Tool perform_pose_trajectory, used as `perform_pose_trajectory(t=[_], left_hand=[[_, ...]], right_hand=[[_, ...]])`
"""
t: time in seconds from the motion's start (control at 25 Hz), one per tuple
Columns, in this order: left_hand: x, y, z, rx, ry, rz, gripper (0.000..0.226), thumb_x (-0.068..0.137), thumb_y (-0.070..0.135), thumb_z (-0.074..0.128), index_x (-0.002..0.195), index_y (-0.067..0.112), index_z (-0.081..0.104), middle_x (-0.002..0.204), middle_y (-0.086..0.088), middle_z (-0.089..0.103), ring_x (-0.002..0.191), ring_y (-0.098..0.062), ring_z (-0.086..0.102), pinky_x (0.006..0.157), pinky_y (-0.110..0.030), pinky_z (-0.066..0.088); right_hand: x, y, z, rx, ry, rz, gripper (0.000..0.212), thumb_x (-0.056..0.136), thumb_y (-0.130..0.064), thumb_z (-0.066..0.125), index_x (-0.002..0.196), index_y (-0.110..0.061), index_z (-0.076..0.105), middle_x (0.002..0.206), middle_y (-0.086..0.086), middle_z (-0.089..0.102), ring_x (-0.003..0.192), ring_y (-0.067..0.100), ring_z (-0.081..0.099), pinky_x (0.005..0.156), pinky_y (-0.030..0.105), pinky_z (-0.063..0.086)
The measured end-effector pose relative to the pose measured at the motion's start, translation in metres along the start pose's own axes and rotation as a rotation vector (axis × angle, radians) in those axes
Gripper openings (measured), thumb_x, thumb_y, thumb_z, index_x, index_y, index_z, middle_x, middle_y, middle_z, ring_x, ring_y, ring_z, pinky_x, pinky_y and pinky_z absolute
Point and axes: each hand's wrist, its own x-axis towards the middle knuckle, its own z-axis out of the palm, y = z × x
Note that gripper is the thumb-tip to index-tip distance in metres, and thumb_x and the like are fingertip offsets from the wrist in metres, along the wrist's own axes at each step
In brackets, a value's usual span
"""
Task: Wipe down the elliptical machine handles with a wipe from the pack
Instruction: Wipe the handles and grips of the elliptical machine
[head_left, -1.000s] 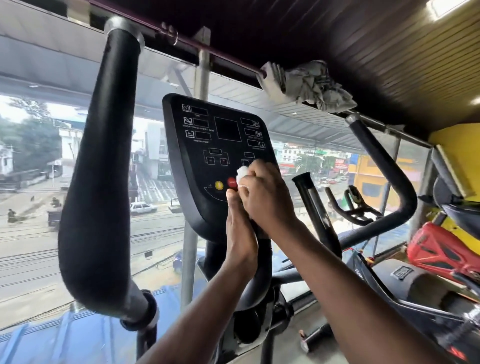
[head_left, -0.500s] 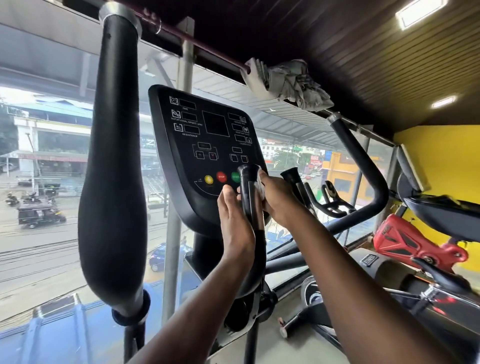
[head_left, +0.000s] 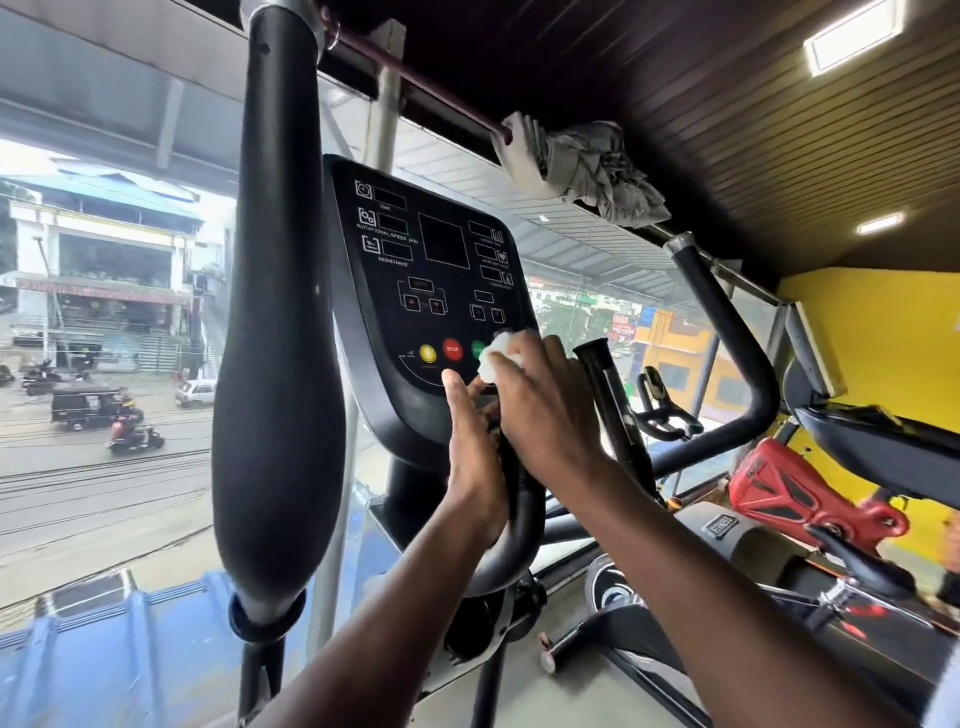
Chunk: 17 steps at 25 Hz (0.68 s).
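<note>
wipe (head_left: 500, 353) in right hand (head_left: 545, 410) atop inner handle (head_left: 519, 519)

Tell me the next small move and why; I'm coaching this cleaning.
Probably slide the right hand with the wipe down the inner handle. The wipe sits bunched at the handle's top by the console, and the left hand rests on the handle.

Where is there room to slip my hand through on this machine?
Open gap: between the big left handle and the console. Crowded: the small inner handle, where the left hand and the right hand with the wipe meet.
</note>
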Motion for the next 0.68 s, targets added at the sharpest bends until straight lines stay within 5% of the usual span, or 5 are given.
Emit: perform_pose_trajectory(t=[0.16, 0.28, 0.48, 0.56, 0.68], left_hand=[[0.006, 0.006, -0.006, 0.019, 0.015, 0.008, 0.072, 0.092, 0.071, 0.021, 0.126, 0.021, 0.061, 0.112, -0.012, 0.072, 0.103, -0.024, 0.07, 0.086, -0.039, 0.055], [0.008, 0.013, -0.012, 0.064, 0.041, 0.03, 0.067, 0.093, 0.07, 0.023, 0.127, 0.022, 0.057, 0.106, -0.007, 0.071, 0.088, -0.018, 0.069, 0.071, -0.033, 0.053], [0.008, 0.029, -0.014, 0.111, 0.0, 0.048, 0.068, 0.092, 0.07, 0.026, 0.134, 0.024, 0.053, 0.126, -0.012, 0.063, 0.114, -0.028, 0.062, 0.1, -0.045, 0.047], [0.006, 0.028, -0.009, 0.15, -0.012, 0.057, 0.062, 0.093, 0.068, 0.025, 0.129, 0.027, 0.055, 0.114, -0.006, 0.069, 0.103, -0.021, 0.067, 0.088, -0.038, 0.051], [0.006, 0.025, -0.009, 0.2, -0.022, 0.046, 0.055, 0.092, 0.069, 0.027, 0.121, 0.033, 0.057, 0.114, 0.0, 0.07, 0.098, -0.015, 0.068, 0.074, -0.033, 0.051]], right_hand=[[0.024, -0.011, -0.002, -0.107, -0.222, -0.05, 0.026, 0.091, -0.016, 0.045, 0.11, -0.015, 0.063, 0.133, 0.003, 0.046, 0.113, 0.028, 0.042, 0.079, 0.041, 0.036], [-0.001, -0.006, -0.003, -0.021, -0.109, 0.011, 0.02, 0.091, -0.02, 0.055, 0.103, -0.017, 0.069, 0.119, 0.001, 0.054, 0.102, 0.024, 0.048, 0.075, 0.039, 0.043], [-0.02, 0.004, -0.006, 0.338, -0.012, 0.241, 0.031, 0.086, -0.021, 0.067, 0.116, -0.015, 0.067, 0.112, 0.002, 0.059, 0.098, 0.021, 0.057, 0.078, 0.032, 0.052], [-0.016, -0.004, -0.007, 0.318, -0.032, 0.337, 0.034, 0.089, -0.022, 0.063, 0.123, -0.016, 0.063, 0.121, 0.003, 0.056, 0.105, 0.022, 0.055, 0.082, 0.032, 0.048], [-0.047, -0.014, -0.003, 0.191, 0.01, 0.143, 0.024, 0.084, -0.019, 0.068, 0.107, -0.015, 0.071, 0.111, 0.003, 0.06, 0.097, 0.022, 0.056, 0.074, 0.033, 0.048]])
